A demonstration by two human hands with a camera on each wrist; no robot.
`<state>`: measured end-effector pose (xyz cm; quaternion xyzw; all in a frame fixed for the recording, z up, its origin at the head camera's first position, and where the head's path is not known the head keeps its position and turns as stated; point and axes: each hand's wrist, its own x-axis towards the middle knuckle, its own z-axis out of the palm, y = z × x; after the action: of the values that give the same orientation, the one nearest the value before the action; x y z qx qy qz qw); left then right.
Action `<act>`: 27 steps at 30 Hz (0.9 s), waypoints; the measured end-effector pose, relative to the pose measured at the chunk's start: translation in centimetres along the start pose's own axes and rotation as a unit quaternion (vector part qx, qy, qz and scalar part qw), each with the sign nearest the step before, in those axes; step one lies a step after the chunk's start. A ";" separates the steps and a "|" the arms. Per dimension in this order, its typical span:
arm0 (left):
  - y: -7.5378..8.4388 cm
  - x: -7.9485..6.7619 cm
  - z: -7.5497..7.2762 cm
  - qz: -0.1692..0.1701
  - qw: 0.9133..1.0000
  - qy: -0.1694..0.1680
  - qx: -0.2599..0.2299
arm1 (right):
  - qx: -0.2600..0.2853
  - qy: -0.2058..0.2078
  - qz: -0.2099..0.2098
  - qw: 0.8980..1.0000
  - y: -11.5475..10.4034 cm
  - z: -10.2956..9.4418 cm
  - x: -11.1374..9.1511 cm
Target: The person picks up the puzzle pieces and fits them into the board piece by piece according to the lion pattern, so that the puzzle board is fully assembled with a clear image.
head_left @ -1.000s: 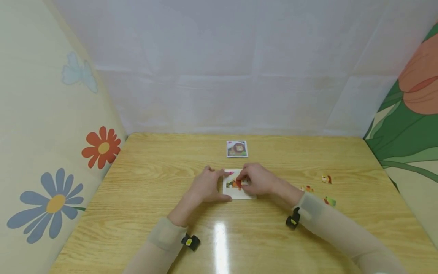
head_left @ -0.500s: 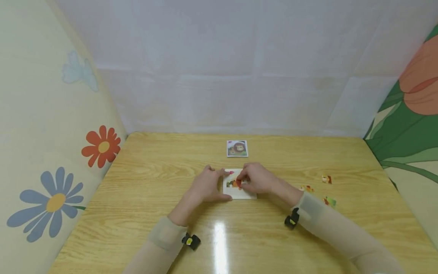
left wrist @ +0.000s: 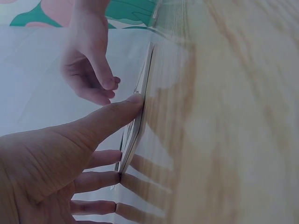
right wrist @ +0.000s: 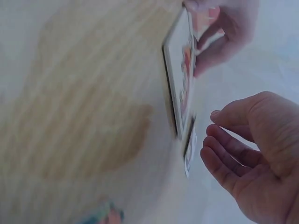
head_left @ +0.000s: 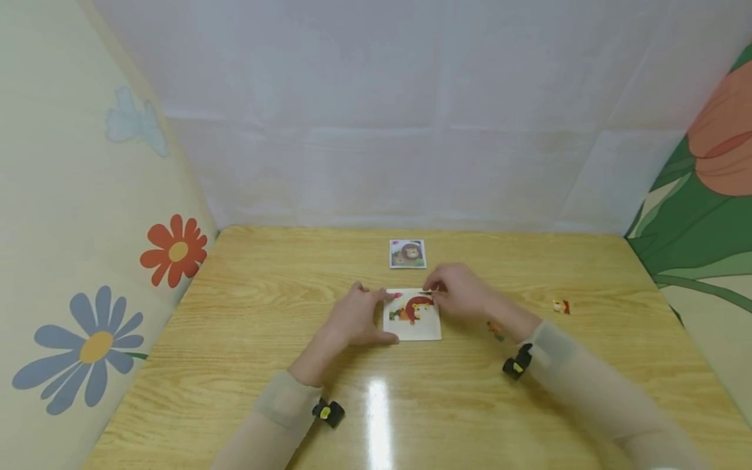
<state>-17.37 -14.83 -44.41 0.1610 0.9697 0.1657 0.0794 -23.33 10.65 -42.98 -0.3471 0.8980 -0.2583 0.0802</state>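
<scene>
Head view only: slim piece (head_left: 425,293) in pinched right fingers (head_left: 435,281); left fingers (head_left: 384,338) round board (head_left: 424,332)

A creased pale cloth (head_left: 399,117) hangs behind the wooden table (head_left: 282,274), a flowered panel (head_left: 88,215) at left

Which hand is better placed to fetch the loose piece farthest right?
Probably the right hand: it is nearer that loose piece, while the left hand holds the white board.
</scene>
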 end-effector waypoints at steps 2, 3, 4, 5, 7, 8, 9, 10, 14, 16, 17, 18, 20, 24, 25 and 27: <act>0.0 0.0 -0.1 -0.001 1.000 0.000 0.001 | -0.005 0.009 0.001 1.000 0.6 -0.9 -0.2; 0.0 0.1 -0.2 -0.002 1.000 -0.001 0.002 | -0.008 0.014 0.000 1.000 1.0 -1.4 -0.3; 0.0 0.1 -0.2 -0.001 1.000 -0.001 0.003 | -0.013 0.019 -0.004 1.000 1.4 -1.8 -0.5; 0.0 0.1 -0.2 -0.001 1.000 -0.001 0.003 | -0.019 0.025 -0.006 1.000 1.7 -2.3 -0.7; 0.0 0.1 -0.3 -0.002 1.000 -0.001 0.005 | -0.029 0.032 -0.004 0.999 2.4 -3.3 -1.1; -0.1 0.2 -0.3 -0.002 1.000 0.000 0.005 | -0.035 0.035 -0.003 0.999 2.7 -3.8 -1.4; -0.1 0.2 -0.3 -0.003 1.000 -0.001 0.004 | -0.040 0.038 -0.001 0.998 2.9 -4.3 -1.7; -0.1 0.2 -0.3 -0.003 1.000 0.000 0.004 | -0.045 0.040 0.001 0.998 3.2 -4.8 -2.0; -0.1 0.2 -0.4 -0.004 1.000 0.000 0.004 | -0.051 0.043 0.003 0.998 4.2 -6.7 -3.4; 0.0 0.1 -0.4 -0.003 1.000 0.001 0.004 | -0.055 0.043 0.006 0.998 4.8 -7.5 -4.2; 0.0 0.1 -0.3 -0.002 1.000 0.000 0.003 | -0.059 0.045 0.009 0.997 5.1 -7.9 -4.7; 0.0 0.1 -0.3 -0.003 1.000 0.001 0.003 | -0.061 0.047 0.013 0.997 5.3 -8.3 -5.1; 0.0 0.0 -0.2 -0.007 1.000 0.000 0.004 | -0.066 0.049 0.022 0.996 5.8 -8.9 -6.0; 0.0 -0.2 -0.1 -0.010 1.000 -0.002 0.008 | -0.060 0.052 0.038 0.996 6.5 -9.8 -7.9; 0.0 -0.2 0.0 -0.008 1.000 -0.002 0.009 | -0.057 0.052 0.043 0.996 6.7 -10.0 -8.3; 0.0 -0.3 0.1 -0.005 1.000 -0.001 0.004 | -0.054 0.052 0.052 0.996 6.8 -10.2 -9.1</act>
<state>-17.09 -14.94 -44.51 0.1567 0.9710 0.1613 0.0807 -23.81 25.16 -38.11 -0.2902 0.9302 -0.2228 0.0281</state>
